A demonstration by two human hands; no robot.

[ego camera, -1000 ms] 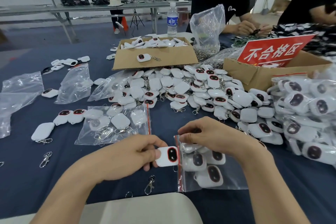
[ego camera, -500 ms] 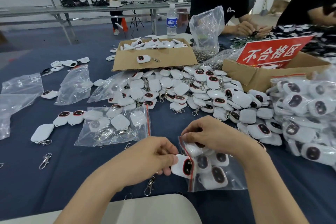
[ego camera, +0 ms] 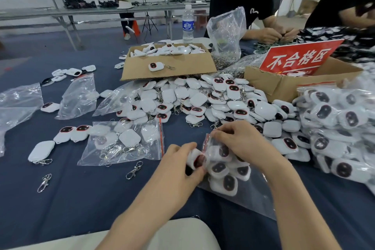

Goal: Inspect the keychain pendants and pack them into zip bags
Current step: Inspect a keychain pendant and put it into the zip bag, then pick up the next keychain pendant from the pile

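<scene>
A person's two bare hands work close to the near edge of a counter (ego camera: 81, 209) covered in dark blue cloth. The left hand (ego camera: 178, 165) has its fingers curled around a white pendant (ego camera: 195, 159) with a dark oval face, pinching it right at the mouth of a clear zip bag (ego camera: 257, 197). The right hand (ego camera: 239, 140) pinches the top lip of that bag, by its red seal strip, with fingers bent. The bag lies on the counter just right of centre and already contains several matching pendants. Beyond the hands, across the middle of the counter, spreads a large loose pile of pendants (ego camera: 203, 99). To the left lies a second zip bag (ego camera: 125, 142) with pendants and metal clips inside, and two loose clasps (ego camera: 134, 169) rest on the cloth near it. Along the right edge sits a heap of filled bags (ego camera: 341, 128). Toward the far edge stand an open cardboard box (ego camera: 168, 65) of pendants and another box carrying a red sign (ego camera: 298, 59) with white characters.
</scene>
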